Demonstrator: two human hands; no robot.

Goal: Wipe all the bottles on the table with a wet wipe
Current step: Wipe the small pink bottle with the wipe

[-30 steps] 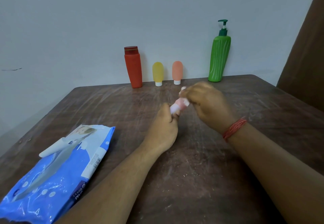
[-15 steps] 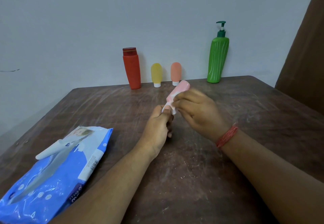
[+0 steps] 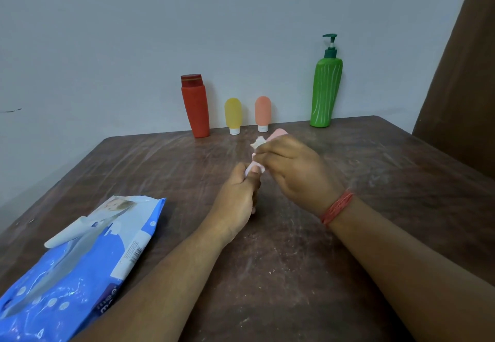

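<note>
Lighting: dim, even, cool indoor light, source not visible. Shadows: soft and faint, beneath the forearms on the counter (image 3: 294, 274). Glare: mild sheen on the blue wipes pack (image 3: 80, 261). Focus: hands slightly motion-blurred; remainder fairly sharp. Distortion: wide-angle stretching at frame edges, counter edges splayed.

Against the grey wall (image 3: 134, 33) stand four plastic bottles: one red bottle (image 3: 195, 108), one yellow bottle (image 3: 233, 114), one salmon bottle (image 3: 263, 111), one green pump bottle (image 3: 325, 92).
</note>
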